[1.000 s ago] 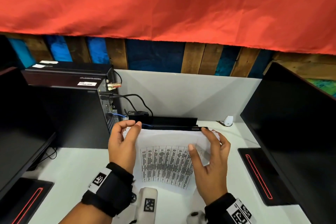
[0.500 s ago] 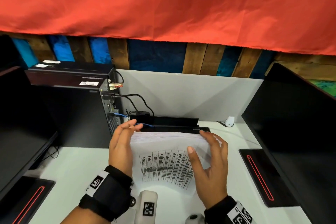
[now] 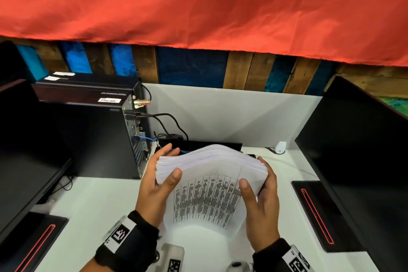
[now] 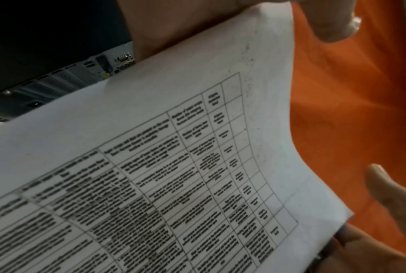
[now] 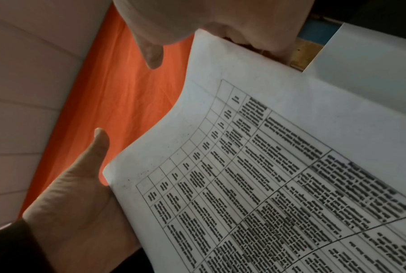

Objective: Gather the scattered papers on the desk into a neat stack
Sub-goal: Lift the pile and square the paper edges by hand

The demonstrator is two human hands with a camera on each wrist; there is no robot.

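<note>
A thick stack of white papers, its top sheet printed with a table, is held up above the white desk and bows upward in the middle. My left hand grips its left edge, thumb on top and fingers behind. My right hand grips the right edge the same way. The left wrist view shows the printed sheet close up beside my left thumb. In the right wrist view the sheet lies against my right palm.
A black computer tower with cables stands left of the stack. Dark monitors flank the desk at left and right, their bases on the desk. A low black box and a small white device sit by the grey partition.
The stack, lying flat under both hands before, has been squeezed from both sides and lifted off the desk. It now arches upward, with both thumbs on top.
</note>
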